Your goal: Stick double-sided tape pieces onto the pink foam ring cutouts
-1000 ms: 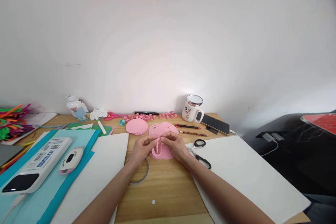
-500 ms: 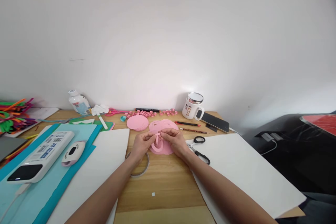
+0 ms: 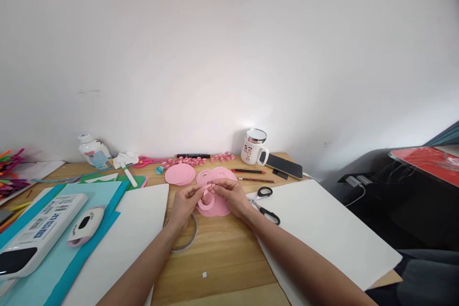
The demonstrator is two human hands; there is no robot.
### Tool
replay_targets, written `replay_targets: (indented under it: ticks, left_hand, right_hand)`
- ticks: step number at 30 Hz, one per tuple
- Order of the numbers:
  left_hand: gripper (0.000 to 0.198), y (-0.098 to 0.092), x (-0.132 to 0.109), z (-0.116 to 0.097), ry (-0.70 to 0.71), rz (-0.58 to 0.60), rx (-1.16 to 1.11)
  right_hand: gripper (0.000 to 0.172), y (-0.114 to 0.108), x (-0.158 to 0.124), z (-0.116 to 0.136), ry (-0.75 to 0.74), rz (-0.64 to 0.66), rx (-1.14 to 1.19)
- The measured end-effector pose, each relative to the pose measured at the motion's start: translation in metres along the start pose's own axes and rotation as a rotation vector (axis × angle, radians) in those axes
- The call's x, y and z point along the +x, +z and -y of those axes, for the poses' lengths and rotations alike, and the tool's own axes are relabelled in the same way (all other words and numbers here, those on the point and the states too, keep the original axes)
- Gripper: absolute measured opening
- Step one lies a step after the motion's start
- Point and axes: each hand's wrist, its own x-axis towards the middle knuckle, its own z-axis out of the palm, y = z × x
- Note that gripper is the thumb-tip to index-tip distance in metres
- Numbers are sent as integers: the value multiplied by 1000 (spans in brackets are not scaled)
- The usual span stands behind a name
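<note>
Between my two hands is a curling pink paper strip, pinched at its upper end. My left hand is closed on it from the left, thumb and forefinger together. From the right, my right hand pinches the same strip, its fingertips almost touching the left ones. Below and behind the hands lie pink paper cutouts, partly covered by them. A stack of pink paper circles sits just beyond my left hand. Rolled pink paper coils lie in a row farther back.
Scissors with black handles lie right of my right hand. A grey tape ring rests under my left wrist. A white mug, phone and pencils stand or lie behind. White sheets flank both sides; a power bank lies left.
The whole view has shifted, so the table things appear farther left and slightly lower. Both hands keep their pinch on the pink strip, with the fingers slightly rearranged.
</note>
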Motion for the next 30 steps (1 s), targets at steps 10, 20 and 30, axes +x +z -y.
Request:
replay_targets:
  ticks: [10,20,30]
  left_hand:
    - [22,3,-4,-6,12,79,-9]
    - [29,-1,1,-1,-21,55,-42]
    - [23,0,-2,-3,-24,125,-62]
  right_hand:
    - [21,-1,1,0,-44,-71,-40]
    - [25,-3,2,-1,-22,-8,-13]
    - [15,-3,2,0,-41,-30,-21]
